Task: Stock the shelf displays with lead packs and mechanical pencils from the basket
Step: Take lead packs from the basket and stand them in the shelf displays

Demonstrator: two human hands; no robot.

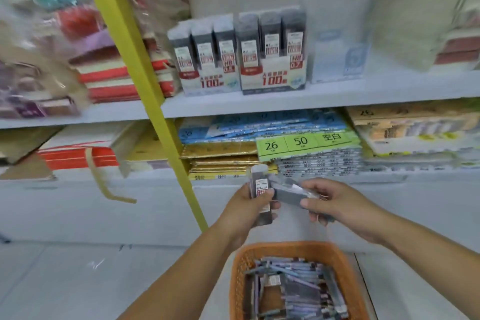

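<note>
An orange basket [350, 275] on the floor below me holds several lead packs and mechanical pencils [298, 288]. My left hand [249, 205] grips an upright grey lead pack [261, 189] with a red and white label. My right hand [337, 202] pinches a second grey lead pack [287, 193] held sideways, its end touching the first. On the upper shelf stand two lead-pack display boxes, the left display box [207, 80] and the right display box [272, 78], each filled with a row of packs.
A yellow upright post [145, 91] slants across the shelving left of my hands. A pale blue box [337, 60] stands right of the displays. The lower shelf carries stacked paper packs [306, 143] and gold sheets [223, 156]. Red and white boxes [114, 80] sit left.
</note>
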